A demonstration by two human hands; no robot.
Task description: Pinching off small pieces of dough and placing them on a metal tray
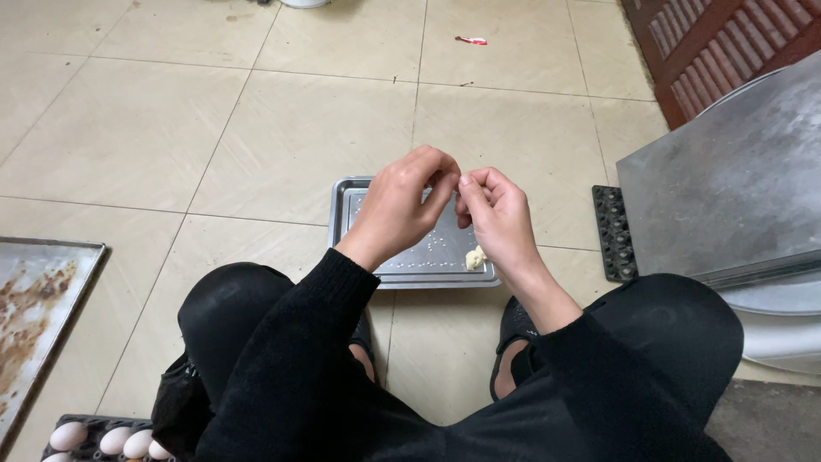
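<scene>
Both hands meet at the centre of the frame, fingertips nearly touching. The left hand [402, 205] is curled, thumb and forefinger bent in toward each other at its upper right — pinched close, though what sits between them is too small to make out. The right hand [496, 218] mirrors it just beside, fingers folded in, thumb and forefinger tips pressed together right where they face the left hand's tips. Whether the two hands share one small bit between them, I cannot tell.

Below them lies a metal tray [428, 257] on the tile floor [282, 137], a little under the centre of the frame. Its long axis runs left to right across the picture, its near edge toward the person's knees. The hands hover over its upper half and cover much of it.

On the tray, at its lower right, sits a pale lump [475, 257] of something dough-like — just under the right wrist, well below the pinching tips, not touching any finger. It is roundish, with no clear direction to it.

At the lower left corner, eggs [103, 441] rest in a dark carton, and above them a rusty baking sheet [43, 308] lies at the left edge. At the right edge a grey metal slab [727, 188] slopes, with a black egg tray [614, 233] beside it.
</scene>
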